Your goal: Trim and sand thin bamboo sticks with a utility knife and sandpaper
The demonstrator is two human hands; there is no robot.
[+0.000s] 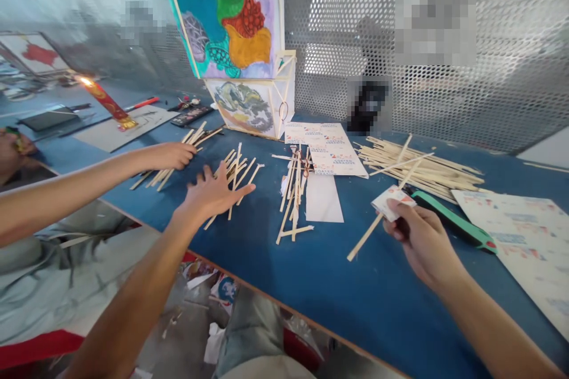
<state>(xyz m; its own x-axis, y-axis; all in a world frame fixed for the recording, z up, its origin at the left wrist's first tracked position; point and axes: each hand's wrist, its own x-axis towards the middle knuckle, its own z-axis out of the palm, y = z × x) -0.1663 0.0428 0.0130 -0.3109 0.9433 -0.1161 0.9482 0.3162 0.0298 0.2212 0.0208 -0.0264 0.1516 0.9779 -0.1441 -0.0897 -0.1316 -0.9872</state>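
Note:
My right hand point(420, 231) pinches a small folded piece of sandpaper point(386, 200) around a thin wooden stick point(365, 238). The stick slants, poking out at both ends of the fold. My left hand point(213, 190) is spread open over a loose bunch of wooden sticks point(242, 173); its palm hides some of them, and I cannot tell whether it touches them. Between my hands lies another small heap of sticks point(293, 195). A larger pile of sticks point(413, 163) is behind my right hand, with a green-handled cutter point(457, 224) next to it.
Another person's hand point(175, 156) rests on sticks at the left. Sandpaper sheets point(331, 151) lie mid-table, another sheet point(520, 237) at right. A painted panel box point(242, 109) stands at the back. A lit red candle point(106, 100) stands tilted at left. Perforated metal point(329, 18) backs the table.

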